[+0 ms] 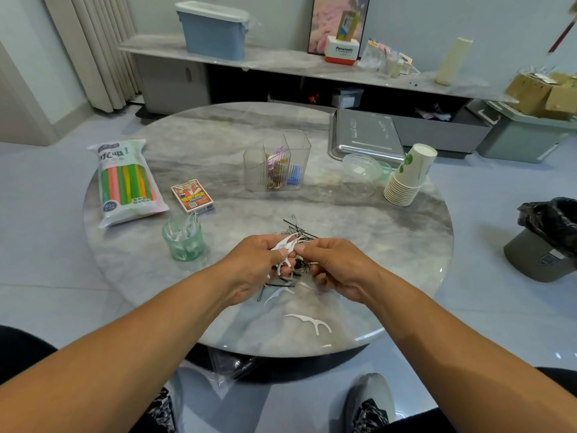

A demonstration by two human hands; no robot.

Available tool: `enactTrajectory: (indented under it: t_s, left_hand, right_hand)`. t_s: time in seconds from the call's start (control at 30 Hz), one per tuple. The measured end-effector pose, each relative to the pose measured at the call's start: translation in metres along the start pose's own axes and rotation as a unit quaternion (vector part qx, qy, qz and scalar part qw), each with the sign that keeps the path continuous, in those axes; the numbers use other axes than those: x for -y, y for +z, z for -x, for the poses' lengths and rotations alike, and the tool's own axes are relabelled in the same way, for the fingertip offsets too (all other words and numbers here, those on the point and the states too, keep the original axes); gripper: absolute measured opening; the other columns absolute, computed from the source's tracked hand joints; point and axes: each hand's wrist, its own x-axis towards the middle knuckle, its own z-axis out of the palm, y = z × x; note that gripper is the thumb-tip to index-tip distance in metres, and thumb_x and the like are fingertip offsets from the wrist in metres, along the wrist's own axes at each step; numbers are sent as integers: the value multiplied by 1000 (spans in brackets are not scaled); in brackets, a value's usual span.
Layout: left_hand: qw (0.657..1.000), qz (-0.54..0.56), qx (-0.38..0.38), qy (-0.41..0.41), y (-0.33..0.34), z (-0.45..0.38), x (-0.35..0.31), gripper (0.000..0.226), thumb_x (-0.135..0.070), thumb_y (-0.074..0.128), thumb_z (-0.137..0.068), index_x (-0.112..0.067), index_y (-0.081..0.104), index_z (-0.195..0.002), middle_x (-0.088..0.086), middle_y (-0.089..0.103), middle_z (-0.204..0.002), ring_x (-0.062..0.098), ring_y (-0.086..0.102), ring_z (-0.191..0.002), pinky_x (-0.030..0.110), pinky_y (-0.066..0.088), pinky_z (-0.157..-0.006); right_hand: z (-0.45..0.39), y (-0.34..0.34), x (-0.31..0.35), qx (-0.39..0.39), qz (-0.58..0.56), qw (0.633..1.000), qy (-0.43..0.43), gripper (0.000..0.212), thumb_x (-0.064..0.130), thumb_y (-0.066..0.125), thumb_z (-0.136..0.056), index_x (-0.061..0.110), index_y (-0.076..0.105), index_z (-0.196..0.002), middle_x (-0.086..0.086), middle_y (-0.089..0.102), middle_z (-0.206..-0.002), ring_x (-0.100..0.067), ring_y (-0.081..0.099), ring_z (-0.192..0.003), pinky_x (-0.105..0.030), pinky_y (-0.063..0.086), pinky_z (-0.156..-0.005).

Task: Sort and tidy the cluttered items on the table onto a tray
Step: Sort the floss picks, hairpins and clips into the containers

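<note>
Over the table's near middle, our left hand [254,265] pinches a bunch of white floss picks [285,246] while our right hand [331,265] plucks at them — featherlight, springy, best nipped by the handles.

Pile [296,245] partly behind hands.

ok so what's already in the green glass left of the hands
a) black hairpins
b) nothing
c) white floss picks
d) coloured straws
c: the green glass holds white floss picks, the same kind the left hand is gripping; the hairpins lie loose on the table and the straws are in their pack.
</note>
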Motion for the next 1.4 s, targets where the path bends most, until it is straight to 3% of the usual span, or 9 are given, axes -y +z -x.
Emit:
enactTrajectory:
  t_s: [0.17, 0.33, 0.47, 0.63, 0.73, 0.87, 1.07, 1.23, 1.4]
  left_hand:
    - [998, 20, -55, -11, 1, 1, 1, 26, 10, 44, -101, -3, 67, -104, 12, 62, -82, 14, 59, -67, 22, 54, -61]
    - [981, 189, -33, -38, 0, 0, -5, 24, 7, 43, -102, 3, 65, -110, 10, 65, -77, 14, 61, -67, 21, 56, -62]
    - [991, 132, 24, -10, 7, 3, -7, 25, 3, 44, -103, 2, 64, -118, 10, 65, -85, 13, 62, -71, 23, 56, -67]
    - [994, -79, 66, 39, 12, 9, -4, 28, -9, 43, -107, -13, 66, -123, 3, 64, -84, 12, 58, -74, 27, 50, -74]
    - [989, -107, 95, 26, 8, 12, -9, 26, -10, 45, -107, -11, 64, -125, 7, 61, -91, 11, 57, -74, 22, 54, -71]
    - [989, -23, 146, 4, 0, 16, -17, 36, 4, 53, -100, -7, 57, -134, 15, 63, -108, 18, 62, -90, 28, 57, -87]
    - [991, 65, 106, -39, -1, 15, -16, 37, 14, 57, -93, 0, 60, -127, 19, 65, -112, 22, 68, -91, 28, 60, -84]
    - [994, -71, 87, 16, 4, 14, -11, 39, 14, 49, -97, -6, 60, -129, 13, 64, -108, 13, 67, -88, 23, 58, -87]
    - [983, -152, 70, 69, 1, 18, -15, 36, 5, 57, -97, -19, 62, -124, 18, 66, -120, 19, 69, -103, 26, 57, -92]
  right_hand:
    - [-4, -4, -1, -109, 55, 989, -90, 13, 14, 72, -94, 10, 69, -82, 1, 56, -56, -6, 48, -46, -20, 40, -44]
    - [-5, -5, -1, -192, 88, 967, -141, 18, 31, 71, -94, 14, 72, -91, 0, 67, -75, -13, 56, -63, -35, 49, -64]
    - [3, 8, 7, -60, 5, 989, -135, 32, 46, 78, -86, 15, 76, -93, 5, 68, -68, -6, 53, -50, -20, 42, -45]
    - [5, 8, 10, -20, -31, 993, -111, 24, 24, 84, -83, 5, 71, -88, -8, 65, -62, -13, 58, -47, -20, 45, -44]
    - [7, 5, 10, 5, -44, 995, -93, 15, 12, 81, -84, 2, 70, -86, -11, 67, -64, -17, 64, -52, -20, 53, -51]
    - [6, 1, 14, -9, -107, 992, -67, 8, 3, 78, -83, -1, 72, -84, -13, 68, -67, -17, 67, -55, -20, 57, -56]
    - [8, -4, 20, -23, -189, 981, -46, 4, -6, 73, -85, -4, 72, -81, -15, 72, -70, -16, 72, -61, -20, 58, -55]
    - [9, 1, 17, -3, -162, 986, -29, 7, -6, 74, -84, -8, 71, -89, -21, 73, -79, -22, 74, -68, -22, 60, -58]
    - [10, 4, 22, -2, -151, 987, -49, 7, -6, 75, -83, -7, 70, -89, -21, 73, -78, -23, 75, -68, -22, 61, -59]
